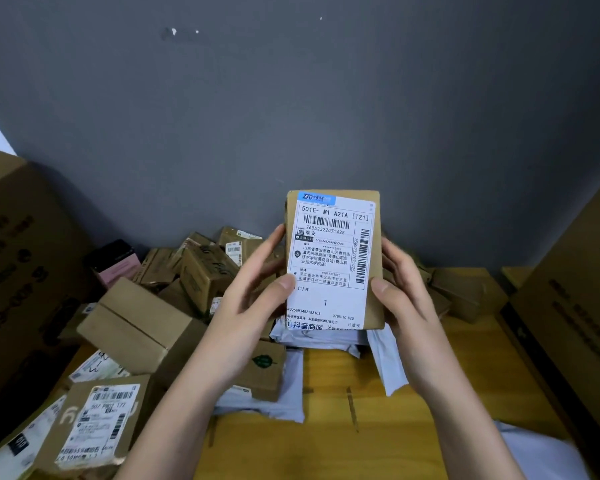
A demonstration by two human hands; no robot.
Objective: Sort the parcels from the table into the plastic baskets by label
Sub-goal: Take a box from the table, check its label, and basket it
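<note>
I hold a small brown cardboard parcel (333, 261) upright above the wooden table (430, 393), its white shipping label with barcodes facing me. My left hand (253, 289) grips its left edge, thumb on the label's lower left. My right hand (399, 282) grips its right edge, thumb on the front. A heap of brown parcels (187, 271) lies on the table's left and back. A labelled box (94, 424) sits at the near left. No plastic basket is in view.
White and grey plastic mailer bags (326, 341) lie under the held parcel. Large cardboard cartons stand at the left (18, 271) and right (575, 306) edges. A grey wall (291, 116) closes the back. A pink-and-black box (115, 265) sits behind the heap.
</note>
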